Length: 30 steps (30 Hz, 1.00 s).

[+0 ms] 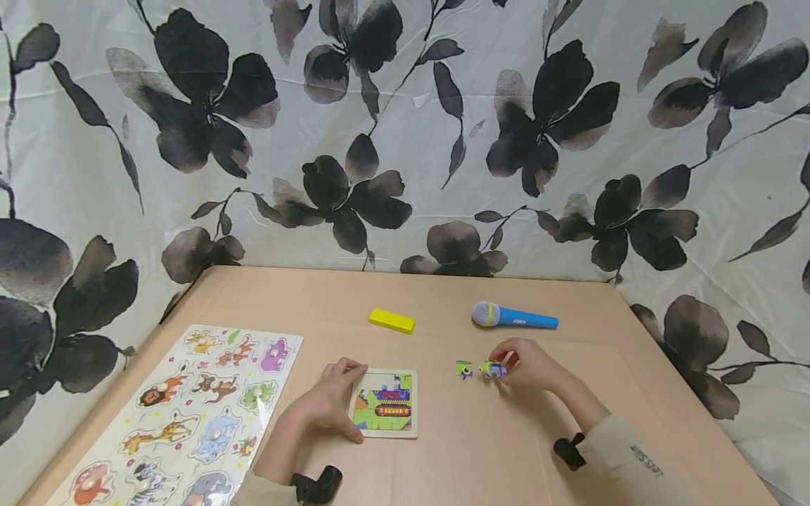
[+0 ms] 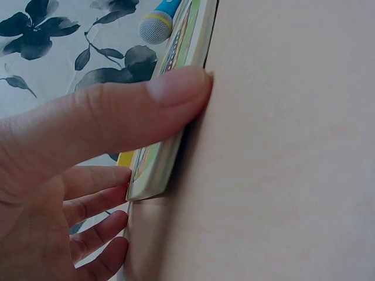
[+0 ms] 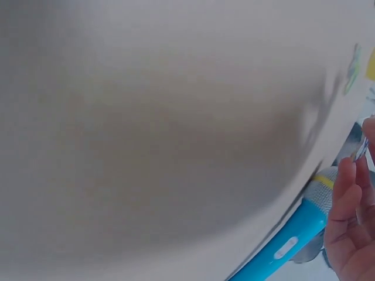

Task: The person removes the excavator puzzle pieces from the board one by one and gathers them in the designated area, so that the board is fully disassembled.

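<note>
My left hand (image 1: 325, 400) holds the left side of a small square jigsaw puzzle (image 1: 384, 404) in a pale frame, thumb at the near corner and fingers at the far one. In the left wrist view the thumb (image 2: 146, 102) crosses the frame's edge (image 2: 153, 186). The picture shows a vehicle, with pieces in place and a pale gap at the upper left. To the right, my right hand (image 1: 528, 362) pinches a colourful puzzle piece (image 1: 491, 369) between thumb and fingers, low over the table. Another loose piece (image 1: 465, 370) lies just left of it.
Behind the puzzle lies a yellow block (image 1: 391, 321). A blue toy microphone (image 1: 525, 318) lies beyond my right hand. On the left, a large animal sticker sheet (image 1: 183, 407) covers part of the table (image 1: 481, 457). A flowered cloth (image 1: 443, 126) hangs behind.
</note>
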{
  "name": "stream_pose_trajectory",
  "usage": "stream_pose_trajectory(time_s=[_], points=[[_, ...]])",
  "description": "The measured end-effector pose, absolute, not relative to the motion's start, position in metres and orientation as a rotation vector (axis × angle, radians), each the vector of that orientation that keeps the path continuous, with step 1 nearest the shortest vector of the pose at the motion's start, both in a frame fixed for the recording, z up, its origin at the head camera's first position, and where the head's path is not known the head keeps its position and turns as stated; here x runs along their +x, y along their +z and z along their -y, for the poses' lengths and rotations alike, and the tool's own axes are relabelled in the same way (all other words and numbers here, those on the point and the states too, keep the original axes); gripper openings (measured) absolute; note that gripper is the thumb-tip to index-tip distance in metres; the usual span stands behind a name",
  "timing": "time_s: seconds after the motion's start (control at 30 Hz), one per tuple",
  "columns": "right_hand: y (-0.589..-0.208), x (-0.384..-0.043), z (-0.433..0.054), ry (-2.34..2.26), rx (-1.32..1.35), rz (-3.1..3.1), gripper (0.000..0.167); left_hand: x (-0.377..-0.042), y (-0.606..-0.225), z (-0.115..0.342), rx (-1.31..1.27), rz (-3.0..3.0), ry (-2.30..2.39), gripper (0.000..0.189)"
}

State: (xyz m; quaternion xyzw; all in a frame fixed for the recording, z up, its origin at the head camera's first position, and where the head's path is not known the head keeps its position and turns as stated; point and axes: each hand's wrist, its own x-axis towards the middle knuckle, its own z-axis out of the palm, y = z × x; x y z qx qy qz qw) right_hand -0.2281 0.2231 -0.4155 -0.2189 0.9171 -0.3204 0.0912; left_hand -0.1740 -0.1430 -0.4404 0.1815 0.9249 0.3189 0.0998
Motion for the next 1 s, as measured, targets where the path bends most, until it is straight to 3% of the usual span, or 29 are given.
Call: stream_pose_trajectory(time_s=[0.3,0.57,1.0], points=[[-0.4183,-0.2315,-0.2247,-0.908,-0.497,-2.715,0.029,-0.1739,-0.4413,0.1433,0.550,-2.738,0.941,0.106],[-0.4185,-0.2352,-0.2284,-0.897,-0.636,-2.707,0.024,-0.1749,-0.4428,0.1440,0.546,-2.746,0.930,0.107],[-0.4242,-0.2371,-0.2272,-0.828,-0.518,-2.733,0.026,-0.1753,-0.4423,0.1441,0.531,-2.734,0.943,0.107]])
